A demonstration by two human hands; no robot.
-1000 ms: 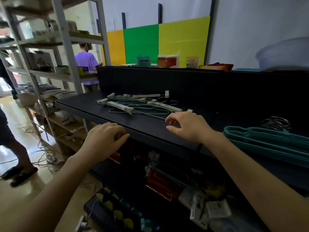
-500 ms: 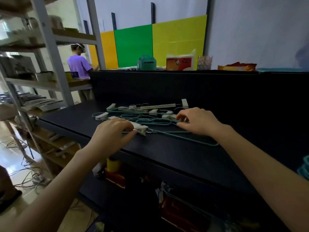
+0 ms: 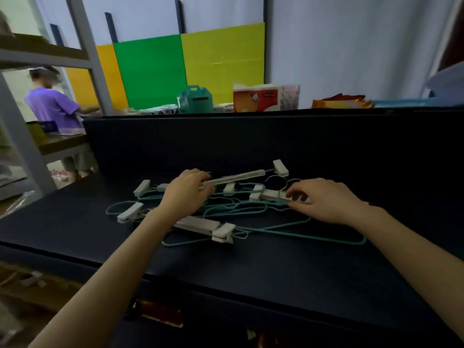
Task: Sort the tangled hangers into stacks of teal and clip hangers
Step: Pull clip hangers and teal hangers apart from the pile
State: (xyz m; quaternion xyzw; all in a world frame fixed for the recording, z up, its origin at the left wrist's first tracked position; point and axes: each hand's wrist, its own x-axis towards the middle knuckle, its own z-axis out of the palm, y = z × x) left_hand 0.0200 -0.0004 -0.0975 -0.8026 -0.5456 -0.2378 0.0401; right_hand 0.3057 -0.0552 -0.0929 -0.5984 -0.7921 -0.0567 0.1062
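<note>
pile sat mid-worktop, toward back edge | left hand pinched white clip hanger, likely to pull it free | right hand curled, pinning another clip bar | teal hangers still tangled beneath

**Readable text: one mirrored label only**

Lettering was seen only on the red-and-white tissue box behind the dark counter's back wall. It appeared reversed, roughly "elorz", and could not be read with certainty. The teal carton bore a dark label, illegible.
</note>
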